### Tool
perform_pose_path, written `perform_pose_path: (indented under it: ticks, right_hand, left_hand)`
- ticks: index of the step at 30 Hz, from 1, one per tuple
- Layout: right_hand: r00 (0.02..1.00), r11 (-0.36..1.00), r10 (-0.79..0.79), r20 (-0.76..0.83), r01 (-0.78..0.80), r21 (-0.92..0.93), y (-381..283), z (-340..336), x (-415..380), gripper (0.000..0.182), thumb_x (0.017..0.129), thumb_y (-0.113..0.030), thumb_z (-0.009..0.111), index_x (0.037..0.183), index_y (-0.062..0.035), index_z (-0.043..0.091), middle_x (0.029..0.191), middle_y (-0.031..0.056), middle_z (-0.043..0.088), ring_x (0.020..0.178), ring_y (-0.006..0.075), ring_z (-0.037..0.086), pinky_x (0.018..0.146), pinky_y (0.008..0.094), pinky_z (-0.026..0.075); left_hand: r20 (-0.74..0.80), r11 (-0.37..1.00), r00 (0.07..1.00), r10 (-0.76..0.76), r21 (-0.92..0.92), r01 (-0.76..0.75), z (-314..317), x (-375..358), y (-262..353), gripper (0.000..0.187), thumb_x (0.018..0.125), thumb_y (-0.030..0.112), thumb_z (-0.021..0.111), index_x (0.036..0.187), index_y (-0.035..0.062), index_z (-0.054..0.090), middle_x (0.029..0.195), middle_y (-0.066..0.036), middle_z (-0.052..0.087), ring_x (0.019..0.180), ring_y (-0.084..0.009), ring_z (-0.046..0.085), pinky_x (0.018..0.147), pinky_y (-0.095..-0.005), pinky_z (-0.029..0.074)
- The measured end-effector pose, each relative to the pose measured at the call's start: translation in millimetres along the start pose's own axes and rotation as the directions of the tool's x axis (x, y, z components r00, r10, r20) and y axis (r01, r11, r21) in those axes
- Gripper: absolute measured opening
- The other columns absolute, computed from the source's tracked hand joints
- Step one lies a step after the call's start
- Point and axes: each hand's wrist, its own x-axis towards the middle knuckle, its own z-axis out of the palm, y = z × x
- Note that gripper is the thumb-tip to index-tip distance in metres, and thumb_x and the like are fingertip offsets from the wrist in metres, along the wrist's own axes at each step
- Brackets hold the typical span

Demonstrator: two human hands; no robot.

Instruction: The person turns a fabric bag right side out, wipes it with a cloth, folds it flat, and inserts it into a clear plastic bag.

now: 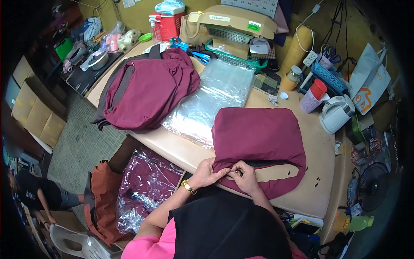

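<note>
A maroon fabric piece [258, 137], bag-like with a curved strap, lies flat on the tan table [321, 172] in front of me. My left hand [208, 173], with a gold watch at the wrist, pinches its near edge. My right hand [245, 175] grips the same edge right beside it, fingers closed on the cloth. Both hands meet at the front table edge. A pile of more maroon and grey fabric [146, 88] sits at the far left of the table.
A stack of clear plastic bags [213, 97] lies mid-table. A white kettle [335, 113], pink cup [311, 100] and baskets [235, 58] crowd the back. Bagged maroon pieces [144, 185] sit on the floor at left. Another person [39, 194] crouches far left.
</note>
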Motion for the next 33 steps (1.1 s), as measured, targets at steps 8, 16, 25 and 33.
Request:
perform_pose_path:
  ticks: [8,16,25,33]
  right_hand:
    - [0.997,0.992,-0.061,-0.053,0.055,-0.110,-4.9,4.9,-2.5,0.018,0.081,-0.008,0.080,0.086,-0.0019,0.064,0.079,0.0116,0.065,0.072,0.0255,0.065,0.065,0.0373,0.050]
    - [0.979,0.960,-0.204,-0.013,0.198,-0.196,-4.7,-0.6,-1.4,0.009,0.082,-0.001,0.071,0.089,-0.0018,0.066,0.086,0.0159,0.067,0.077,0.0345,0.067,0.067,0.0431,0.053]
    - [0.957,0.946,-0.257,-0.131,0.222,-0.235,-9.2,3.1,-11.6,0.006,0.090,-0.004,0.068,0.090,-0.0022,0.062,0.083,0.0176,0.066,0.075,0.0377,0.066,0.064,0.0427,0.052]
    - [0.937,0.907,-0.239,-0.254,0.122,-0.404,-34.9,-55.9,-7.6,0.031,0.080,0.008,0.060,0.110,-0.0005,0.066,0.098,0.0170,0.068,0.090,0.0358,0.069,0.076,0.0406,0.054]
  left_hand:
    - [-0.147,0.996,0.985,0.087,-0.010,-0.089,7.5,1.1,-9.6,0.022,0.087,0.017,0.071,0.104,0.0026,0.071,0.085,-0.013,0.071,0.075,-0.0215,0.068,0.073,-0.0354,0.054]
    - [-0.072,0.990,0.987,0.143,0.027,-0.142,1.0,2.1,13.4,0.034,0.085,0.018,0.071,0.114,0.0029,0.065,0.094,-0.018,0.072,0.089,-0.0293,0.071,0.080,-0.0389,0.055]
    - [0.052,0.991,0.998,-0.022,-0.130,0.029,-4.3,0.6,6.7,0.033,0.084,0.008,0.073,0.114,-0.0012,0.063,0.099,-0.007,0.071,0.089,-0.0100,0.063,0.082,-0.0289,0.053]
    - [-0.146,0.940,0.989,-0.016,-0.339,-0.035,-21.8,-3.3,14.3,0.038,0.086,-0.002,0.066,0.124,-0.0020,0.058,0.105,-0.002,0.069,0.093,-0.0071,0.062,0.084,-0.0257,0.052]
